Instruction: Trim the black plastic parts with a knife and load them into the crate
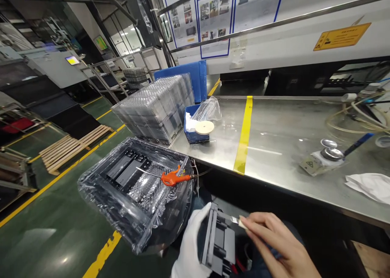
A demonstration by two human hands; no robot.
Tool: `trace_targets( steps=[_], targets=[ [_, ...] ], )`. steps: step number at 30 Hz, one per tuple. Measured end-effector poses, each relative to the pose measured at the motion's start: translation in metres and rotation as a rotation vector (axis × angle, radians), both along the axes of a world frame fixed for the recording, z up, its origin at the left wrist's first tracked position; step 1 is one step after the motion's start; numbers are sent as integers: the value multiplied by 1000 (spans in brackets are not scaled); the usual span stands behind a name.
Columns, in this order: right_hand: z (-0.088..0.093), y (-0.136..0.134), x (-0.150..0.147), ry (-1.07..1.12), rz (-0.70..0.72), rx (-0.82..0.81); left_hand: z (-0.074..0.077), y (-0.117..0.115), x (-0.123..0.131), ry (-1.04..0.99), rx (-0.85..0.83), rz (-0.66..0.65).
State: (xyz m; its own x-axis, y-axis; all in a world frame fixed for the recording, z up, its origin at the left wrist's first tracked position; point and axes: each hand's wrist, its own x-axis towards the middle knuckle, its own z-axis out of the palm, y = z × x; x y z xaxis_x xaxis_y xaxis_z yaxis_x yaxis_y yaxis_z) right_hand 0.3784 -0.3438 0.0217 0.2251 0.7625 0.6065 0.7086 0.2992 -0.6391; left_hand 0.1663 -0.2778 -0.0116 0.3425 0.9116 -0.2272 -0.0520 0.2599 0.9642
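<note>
My left hand [189, 243], in a white glove, is shut on a dark grey plastic moulded part [218, 241] and holds it upright near my lap. My right hand [274, 241] is bare and pinches a small pale-tipped tool [239, 222], whose thin metal end touches the part's upper edge. To the left, a black plastic-wrapped tray of parts [134, 192] rests on my lap or a stand, with an orange air blow gun [172, 177] lying on top of it.
A steel table [274, 148] with a yellow tape stripe runs ahead. On it are a blue bin [193, 134] holding a round white pad, metal discs [330, 150] and a white cloth [370, 187]. Stacked clear trays [154, 109] stand beyond; tubing lies far right.
</note>
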Motion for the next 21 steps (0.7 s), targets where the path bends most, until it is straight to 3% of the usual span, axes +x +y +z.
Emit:
trace_targets(
  steps=[3, 6, 9, 12, 16, 18, 21],
  targets=[
    [3, -3, -1, -33, -54, -16, 20, -3, 6, 397, 241, 77],
    [3, -5, 0, -42, -13, -20, 42, -6, 12, 491, 411, -11],
    [1, -6, 2, 5, -36, -33, 50, -9, 9, 494, 480, -13],
    [-2, -4, 2, 270, -10, -220, 40, -3, 3, 398, 455, -21],
    [-5, -1, -6, 714, 187, -628, 18, 16, 0, 312, 304, -271],
    [-7, 1, -12, 850, 296, -705, 11, 20, -3, 312, 260, -301],
    [-10, 3, -18, 926, 362, -697, 8, 15, -12, 234, 196, -248]
  ],
)
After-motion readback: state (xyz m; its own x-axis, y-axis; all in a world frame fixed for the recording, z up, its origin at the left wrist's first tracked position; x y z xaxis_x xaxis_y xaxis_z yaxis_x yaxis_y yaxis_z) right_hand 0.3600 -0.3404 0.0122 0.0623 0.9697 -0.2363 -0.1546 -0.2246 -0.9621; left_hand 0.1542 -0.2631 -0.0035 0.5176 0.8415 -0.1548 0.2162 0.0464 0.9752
